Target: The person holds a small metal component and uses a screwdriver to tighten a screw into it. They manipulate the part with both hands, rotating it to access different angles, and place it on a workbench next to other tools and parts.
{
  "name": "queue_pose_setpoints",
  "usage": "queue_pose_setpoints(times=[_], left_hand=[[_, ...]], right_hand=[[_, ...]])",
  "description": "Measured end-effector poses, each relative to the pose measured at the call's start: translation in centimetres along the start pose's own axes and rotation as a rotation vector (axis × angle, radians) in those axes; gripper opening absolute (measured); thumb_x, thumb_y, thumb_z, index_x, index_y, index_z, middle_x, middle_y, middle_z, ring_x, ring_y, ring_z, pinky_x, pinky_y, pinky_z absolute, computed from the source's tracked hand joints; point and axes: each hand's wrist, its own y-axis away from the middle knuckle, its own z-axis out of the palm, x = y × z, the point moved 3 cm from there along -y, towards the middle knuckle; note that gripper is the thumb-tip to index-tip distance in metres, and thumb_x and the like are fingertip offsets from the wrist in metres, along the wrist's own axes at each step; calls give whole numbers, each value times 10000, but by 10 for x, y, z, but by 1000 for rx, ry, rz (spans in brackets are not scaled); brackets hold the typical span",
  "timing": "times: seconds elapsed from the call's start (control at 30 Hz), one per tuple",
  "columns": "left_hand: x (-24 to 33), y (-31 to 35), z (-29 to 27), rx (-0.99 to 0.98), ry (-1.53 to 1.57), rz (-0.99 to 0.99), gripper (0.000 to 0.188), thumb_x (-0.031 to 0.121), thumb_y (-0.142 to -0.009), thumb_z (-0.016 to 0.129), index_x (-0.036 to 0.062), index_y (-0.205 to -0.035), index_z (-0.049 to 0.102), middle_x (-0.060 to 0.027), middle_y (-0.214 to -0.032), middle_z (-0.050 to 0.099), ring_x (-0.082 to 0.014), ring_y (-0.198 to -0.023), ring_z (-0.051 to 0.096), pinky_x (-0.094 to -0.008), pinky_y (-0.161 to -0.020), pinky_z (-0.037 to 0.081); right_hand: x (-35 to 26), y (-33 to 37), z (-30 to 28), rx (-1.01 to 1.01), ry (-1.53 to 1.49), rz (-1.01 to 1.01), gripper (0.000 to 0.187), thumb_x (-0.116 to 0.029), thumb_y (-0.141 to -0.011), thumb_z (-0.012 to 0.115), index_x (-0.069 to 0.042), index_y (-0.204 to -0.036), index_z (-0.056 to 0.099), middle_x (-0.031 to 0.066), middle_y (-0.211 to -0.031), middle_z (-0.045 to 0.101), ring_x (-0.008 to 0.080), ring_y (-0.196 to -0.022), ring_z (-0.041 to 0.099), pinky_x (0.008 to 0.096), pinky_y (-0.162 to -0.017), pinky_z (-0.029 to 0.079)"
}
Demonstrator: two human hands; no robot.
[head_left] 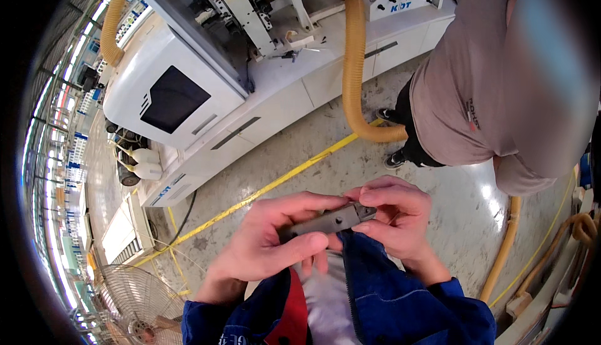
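In front of my chest I hold a small grey metal block (325,222) with a round hole in its upper face. My left hand (275,235) wraps its left end, thumb along the near side and fingers over the far side. At the block's right end the thumb and fingertips of my right hand (397,216) pinch a narrower stepped part. Whether that part is separate from the block I cannot tell. Both forearms come up in blue sleeves.
Ahead stands a long white machine (282,94) with a dark screen panel (175,99). A yellow corrugated hose (354,63) drops from it to the floor. At the right stands a person in a grey-brown shirt (463,82). A wire-guarded fan (138,307) is at lower left; a yellow line (269,188) crosses the floor.
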Motion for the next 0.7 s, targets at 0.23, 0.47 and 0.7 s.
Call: queue_pose_setpoints(times=[0.23, 0.47, 0.7], left_hand=[[10, 0, -22, 246, 151, 269, 246, -43, -877, 687, -36, -1086, 558, -179, -950, 709, -235, -747, 735, -306, -602, 614], [31, -2, -20, 312, 331, 482, 566, 188, -860, 781, -2, -1331, 529, -183, -1056, 711, -110, -682, 670, -204, -570, 486], [46, 4, -16, 200, 344, 586, 474, 173, -982, 628, -2, -1398, 484, -157, -1169, 675, -92, -748, 628, -225, -668, 507]], right_hand=[[-13, -15, 22, 43, 148, -213, 321, 81, -684, 834, -1, -968, 708, 179, -1021, 692, 221, -901, 699, 296, -743, 561], [-21, -38, 60, 141, -8, -405, 368, 116, -686, 830, -11, -977, 645, 119, -937, 643, 231, -907, 685, 320, -788, 564], [-28, -44, 80, 129, 35, -436, 395, 136, -677, 829, -21, -955, 597, 115, -976, 613, 228, -949, 669, 319, -794, 568]])
